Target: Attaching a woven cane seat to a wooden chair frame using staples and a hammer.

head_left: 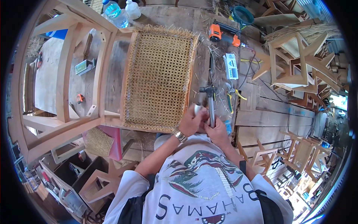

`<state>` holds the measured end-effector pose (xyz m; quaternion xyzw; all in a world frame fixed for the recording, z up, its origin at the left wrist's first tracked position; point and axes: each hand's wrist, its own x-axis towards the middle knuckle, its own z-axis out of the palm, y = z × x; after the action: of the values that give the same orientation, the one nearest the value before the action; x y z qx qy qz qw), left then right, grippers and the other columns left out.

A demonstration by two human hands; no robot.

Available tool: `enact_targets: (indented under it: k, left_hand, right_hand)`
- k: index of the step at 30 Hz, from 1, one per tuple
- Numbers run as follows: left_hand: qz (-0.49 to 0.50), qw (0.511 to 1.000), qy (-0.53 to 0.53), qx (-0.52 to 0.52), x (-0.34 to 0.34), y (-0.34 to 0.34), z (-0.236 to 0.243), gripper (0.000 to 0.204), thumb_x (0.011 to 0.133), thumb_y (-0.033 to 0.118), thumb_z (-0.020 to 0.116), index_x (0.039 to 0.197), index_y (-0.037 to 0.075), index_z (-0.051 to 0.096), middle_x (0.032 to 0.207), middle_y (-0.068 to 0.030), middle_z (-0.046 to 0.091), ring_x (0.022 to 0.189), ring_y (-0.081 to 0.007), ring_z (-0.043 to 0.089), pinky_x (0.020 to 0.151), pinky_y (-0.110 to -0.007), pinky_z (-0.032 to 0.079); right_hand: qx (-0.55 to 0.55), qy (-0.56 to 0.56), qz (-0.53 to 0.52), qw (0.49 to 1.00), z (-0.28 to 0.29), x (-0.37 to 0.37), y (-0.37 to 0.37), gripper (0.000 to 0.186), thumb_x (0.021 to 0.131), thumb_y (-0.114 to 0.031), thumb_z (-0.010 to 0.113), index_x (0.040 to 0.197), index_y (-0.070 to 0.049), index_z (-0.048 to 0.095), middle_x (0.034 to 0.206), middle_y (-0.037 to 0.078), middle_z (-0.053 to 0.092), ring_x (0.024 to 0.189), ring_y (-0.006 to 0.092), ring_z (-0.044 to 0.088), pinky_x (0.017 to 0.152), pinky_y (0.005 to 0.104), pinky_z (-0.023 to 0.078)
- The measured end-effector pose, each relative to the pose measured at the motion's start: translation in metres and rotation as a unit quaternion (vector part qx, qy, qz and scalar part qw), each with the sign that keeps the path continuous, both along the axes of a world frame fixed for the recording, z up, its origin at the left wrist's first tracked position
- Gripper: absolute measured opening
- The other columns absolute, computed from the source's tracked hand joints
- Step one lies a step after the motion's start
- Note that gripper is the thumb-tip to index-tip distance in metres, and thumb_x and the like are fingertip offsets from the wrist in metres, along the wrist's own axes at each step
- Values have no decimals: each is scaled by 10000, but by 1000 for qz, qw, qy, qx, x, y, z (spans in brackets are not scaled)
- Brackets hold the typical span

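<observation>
My left hand [191,122] is closed round a small white thing [197,109], too small to name, by the near right corner of a woven cane panel [158,78]. The panel sits in a wooden chair frame lying on its side, and loose cane ends fringe its far edge. Close beside, my right hand [219,132] is wrapped round the lower end of a hammer [212,108]. The hammer's dark head points away from me. Right of the hammer lie pliers [230,98] with yellow handles and a white-and-blue box [231,66].
An orange nail gun [225,34] lies at the far right of the worktable. Beyond are a teal bucket [242,15] and stacked wooden chair frames [298,61]. Bottles [115,14] stand at the far left. The chair frame's legs [64,74] reach left, near an orange tape measure [79,98].
</observation>
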<state>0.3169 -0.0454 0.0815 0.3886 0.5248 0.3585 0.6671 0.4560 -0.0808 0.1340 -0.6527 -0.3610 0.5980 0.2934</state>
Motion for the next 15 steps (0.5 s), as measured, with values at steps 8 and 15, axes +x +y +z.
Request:
enact_targets:
  k: [8, 15]
  left_hand:
    - [78, 973, 218, 7, -119, 35, 5, 389, 964, 380, 546, 1025, -4, 557, 671, -101, 576, 571, -209, 526, 547, -395, 425]
    - [-22, 988, 147, 40, -104, 125, -8, 324, 957, 335, 545, 972, 18, 609, 659, -62, 577, 576, -159, 542, 532, -343, 416]
  right_hand:
    - [-10, -155, -12, 988, -28, 7, 4, 336, 899, -344, 714, 806, -73, 540, 634, -45, 468, 572, 52, 421, 508, 242, 363]
    - [-70, -112, -134, 982, 2, -5, 13, 259, 936, -319, 669, 847, -117, 533, 584, -59, 443, 429, 41, 424, 381, 217, 334]
